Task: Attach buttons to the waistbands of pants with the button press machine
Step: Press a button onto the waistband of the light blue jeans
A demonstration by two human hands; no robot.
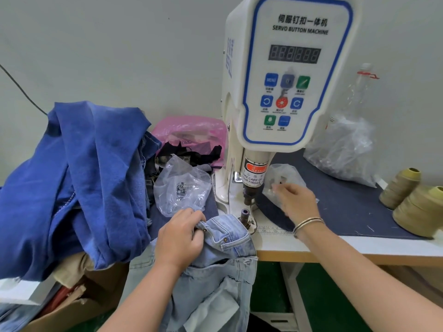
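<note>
Covering white table (335, 245) w/ navy mat (347, 207), grey wall (119, 56) behind.

Thread cones (412, 202) — pink bag (189, 130).

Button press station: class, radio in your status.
Left hand grips jeans waistband beside lower die. Right hand at small bag. Die uncovered.

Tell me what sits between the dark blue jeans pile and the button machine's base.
In the head view, a clear plastic bag of small metal parts sits between the dark blue jeans pile and the button machine.
</note>
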